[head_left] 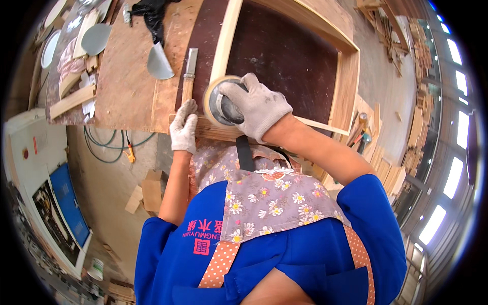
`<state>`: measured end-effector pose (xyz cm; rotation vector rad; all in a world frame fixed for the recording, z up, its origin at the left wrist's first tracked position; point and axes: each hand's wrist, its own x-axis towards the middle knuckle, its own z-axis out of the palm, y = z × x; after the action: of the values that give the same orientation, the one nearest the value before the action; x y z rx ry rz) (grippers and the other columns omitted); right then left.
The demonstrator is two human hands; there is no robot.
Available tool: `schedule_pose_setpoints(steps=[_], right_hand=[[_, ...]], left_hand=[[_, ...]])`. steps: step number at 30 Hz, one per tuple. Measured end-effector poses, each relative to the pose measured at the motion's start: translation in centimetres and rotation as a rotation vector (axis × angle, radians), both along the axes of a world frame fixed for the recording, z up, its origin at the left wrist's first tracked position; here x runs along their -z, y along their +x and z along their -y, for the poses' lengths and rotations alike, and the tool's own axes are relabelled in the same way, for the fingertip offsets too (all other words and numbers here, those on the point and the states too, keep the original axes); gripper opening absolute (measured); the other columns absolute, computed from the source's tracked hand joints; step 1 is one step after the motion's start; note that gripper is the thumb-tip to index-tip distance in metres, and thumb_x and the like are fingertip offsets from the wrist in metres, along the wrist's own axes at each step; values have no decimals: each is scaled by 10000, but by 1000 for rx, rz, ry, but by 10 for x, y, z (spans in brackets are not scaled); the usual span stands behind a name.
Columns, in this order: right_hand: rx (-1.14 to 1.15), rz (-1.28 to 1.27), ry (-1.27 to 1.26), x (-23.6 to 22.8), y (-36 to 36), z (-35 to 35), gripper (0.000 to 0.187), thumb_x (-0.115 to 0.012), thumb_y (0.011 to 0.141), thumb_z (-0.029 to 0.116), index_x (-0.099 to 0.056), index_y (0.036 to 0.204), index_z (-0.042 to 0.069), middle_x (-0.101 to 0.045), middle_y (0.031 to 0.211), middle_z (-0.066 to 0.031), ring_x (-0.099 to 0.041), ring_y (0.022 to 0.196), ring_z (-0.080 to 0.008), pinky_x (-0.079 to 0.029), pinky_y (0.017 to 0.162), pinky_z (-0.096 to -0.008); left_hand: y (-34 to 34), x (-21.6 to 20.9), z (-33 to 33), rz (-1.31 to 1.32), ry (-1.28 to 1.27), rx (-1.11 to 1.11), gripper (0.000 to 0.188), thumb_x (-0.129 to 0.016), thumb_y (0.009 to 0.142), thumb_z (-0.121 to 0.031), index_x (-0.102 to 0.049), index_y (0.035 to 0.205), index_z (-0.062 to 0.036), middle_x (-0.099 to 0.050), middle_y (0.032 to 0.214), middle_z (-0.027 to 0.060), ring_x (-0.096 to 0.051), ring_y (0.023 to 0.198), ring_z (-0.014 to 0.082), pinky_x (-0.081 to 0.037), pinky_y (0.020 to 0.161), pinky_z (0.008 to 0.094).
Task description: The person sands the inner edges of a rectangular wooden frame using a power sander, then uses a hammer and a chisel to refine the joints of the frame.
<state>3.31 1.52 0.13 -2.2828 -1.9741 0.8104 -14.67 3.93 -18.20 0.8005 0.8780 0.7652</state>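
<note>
My right hand [264,104], in a white knit glove, is wrapped over the top of a round power sander [219,104]. The sander's pad lies at the near left corner of a rectangular wooden frame [343,86], which rests on a dark board [279,46]. My left hand [183,128], also gloved, lies at the bench's front edge with its fingers stretched out on the wood. Just beyond its fingertips is a chisel [188,76], its wooden handle toward me. Whether the fingers touch that handle, I cannot tell.
A metal scraper blade [159,62] and black plastic [151,18] lie on the wooden bench [124,86]. Wood offcuts [72,101] and round discs [95,39] crowd its left end. A green hose [104,160] trails on the floor beside a white cabinet [33,157]. Tools [363,137] lie at right.
</note>
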Motion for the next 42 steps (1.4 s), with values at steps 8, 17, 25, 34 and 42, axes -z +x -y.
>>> schedule_pose_setpoints(steps=[8,17,25,34,42], right_hand=[[166,77,28,4,32,65,497,-648,697,129,-484,1160,200,-466,1031,-167,-587,913,-356,-514,734,-453],[542,84,-128,-6,91,141,526,-652,733,224,-427,1208,219,-456,1107,-182,-572,934,-412,-465,842,-485],[856,236,-266,-14,126,198,630,-686,718,305,-358,1251,225,-449,1145,-205,-552,998,-424,-458,882,-443],[855,265,-209,-28,202,238,654,-697,701,270,-356,1256,222,-448,1136,-193,-549,1010,-404,-448,877,-446],[805,298,-132,-15,280,186,626,-687,700,288,-385,1243,213,-466,1161,-211,-518,1054,-408,-436,899,-443]], left_hand=[[29,-25,-41,-281,215,25,391,-552,898,-117,-480,1253,31,-561,1151,84,-528,1018,134,-424,892,259],[85,-51,-46,-1130,719,293,772,-635,770,-369,-309,1365,1,-450,1300,239,-466,1185,336,-367,973,358],[40,-29,-92,-1347,779,285,660,-591,781,-227,-327,1371,-91,-521,1241,190,-549,1066,344,-422,905,385],[41,-33,-90,-1269,819,236,600,-498,771,-72,-358,1354,-93,-511,1247,195,-508,1110,351,-383,939,370],[41,-39,-81,-1196,821,181,610,-479,728,-5,-397,1329,-73,-511,1245,200,-493,1129,347,-380,947,374]])
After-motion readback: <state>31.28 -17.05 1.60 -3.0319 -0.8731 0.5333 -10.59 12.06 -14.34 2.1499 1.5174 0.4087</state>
